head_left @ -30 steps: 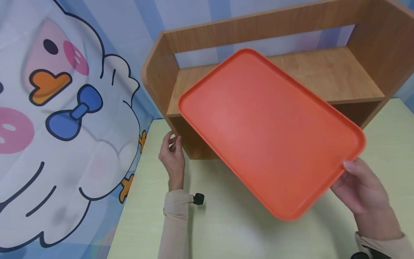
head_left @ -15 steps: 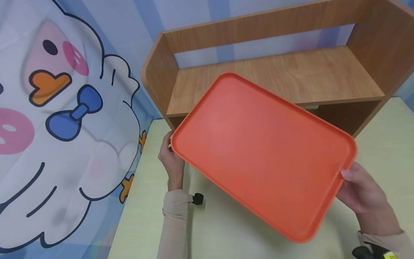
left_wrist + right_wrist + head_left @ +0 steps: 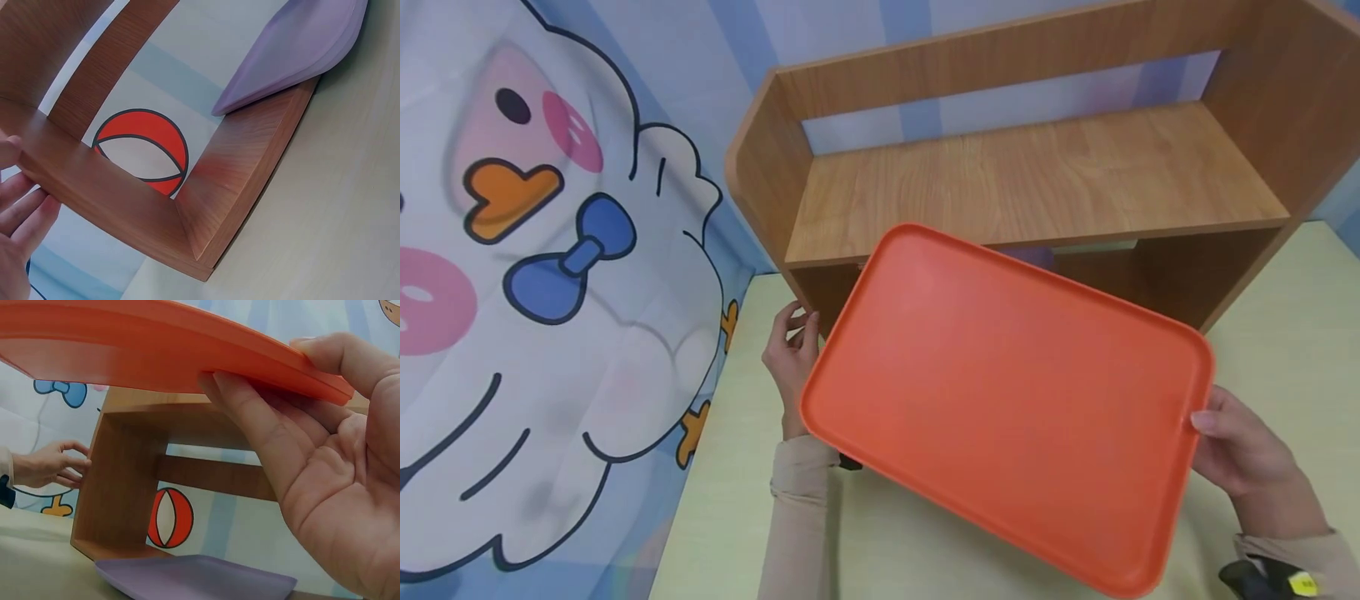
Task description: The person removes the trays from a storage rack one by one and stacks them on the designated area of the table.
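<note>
My right hand (image 3: 1247,458) holds an orange-red rectangular tray (image 3: 1007,400) by its right short edge, thumb on top and fingers underneath. The tray hangs tilted in front of a wooden desk shelf (image 3: 1037,187) and covers part of its lower compartment. With thumb and fingers, my left hand (image 3: 790,358) holds the front edge of the shelf's left side panel (image 3: 94,481). Inside the lower compartment lies a purple tray (image 3: 294,50), best seen in the wrist views; the orange-red tray hides most of it in the head view.
The shelf stands on a pale yellow-green table (image 3: 722,517). A cloth backdrop with a cartoon duck (image 3: 647,375) hangs along the left, and a blue striped one (image 3: 835,33) is behind the shelf. The shelf's back has open gaps.
My right hand has brought the orange-red tray down and toward me, levelling its slant somewhat. More of the upper shelf board now shows. My left hand stays at the side panel.
</note>
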Available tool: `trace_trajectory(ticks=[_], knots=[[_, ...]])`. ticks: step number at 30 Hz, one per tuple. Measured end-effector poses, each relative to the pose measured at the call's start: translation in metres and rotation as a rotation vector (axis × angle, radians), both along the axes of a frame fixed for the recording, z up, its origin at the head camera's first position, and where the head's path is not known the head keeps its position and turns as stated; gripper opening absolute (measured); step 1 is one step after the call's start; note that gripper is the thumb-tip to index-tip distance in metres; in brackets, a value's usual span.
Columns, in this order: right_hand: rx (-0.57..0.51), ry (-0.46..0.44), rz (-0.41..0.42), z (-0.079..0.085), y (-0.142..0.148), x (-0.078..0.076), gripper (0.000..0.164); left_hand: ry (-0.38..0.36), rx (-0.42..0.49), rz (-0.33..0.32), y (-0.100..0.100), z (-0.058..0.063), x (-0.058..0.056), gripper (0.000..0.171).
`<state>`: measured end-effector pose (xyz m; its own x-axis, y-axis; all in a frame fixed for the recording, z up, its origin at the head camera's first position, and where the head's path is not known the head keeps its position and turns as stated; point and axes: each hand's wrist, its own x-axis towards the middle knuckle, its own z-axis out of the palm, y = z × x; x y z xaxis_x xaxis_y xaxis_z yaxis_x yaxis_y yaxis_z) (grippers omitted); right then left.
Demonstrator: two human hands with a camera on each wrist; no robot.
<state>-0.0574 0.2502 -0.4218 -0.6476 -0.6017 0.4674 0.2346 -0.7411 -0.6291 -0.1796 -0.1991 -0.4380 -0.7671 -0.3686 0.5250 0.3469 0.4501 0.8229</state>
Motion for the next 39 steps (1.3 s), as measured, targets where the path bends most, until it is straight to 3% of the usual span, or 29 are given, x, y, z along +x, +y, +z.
trace_trajectory(ticks=[7, 14, 18, 25, 33, 39], knots=[[-0.009, 0.011, 0.05, -0.011, 0.008, 0.002, 0.043, 0.016, -0.017, 0.003, 0.0, 0.003, 0.0, 0.027], [0.009, 0.022, 0.087, -0.025, 0.016, 0.0, 0.042, 0.004, -0.018, -0.001, 0.011, 0.025, 0.014, 0.025], [-0.004, 0.042, 0.099, -0.032, 0.02, -0.001, 0.042, 0.0, -0.006, -0.001, 0.014, 0.03, 0.017, 0.024], [-0.013, 0.016, 0.133, -0.047, 0.028, -0.003, 0.042, -0.011, 0.006, 0.0, -0.001, 0.004, -0.001, 0.028], [-0.039, -0.014, 0.195, -0.063, 0.04, -0.002, 0.044, -0.037, -0.016, 0.024, -0.002, 0.002, -0.001, 0.03], [0.011, 0.007, 0.227, -0.069, 0.046, -0.004, 0.043, -0.059, -0.019, 0.031, -0.002, 0.003, -0.001, 0.032]])
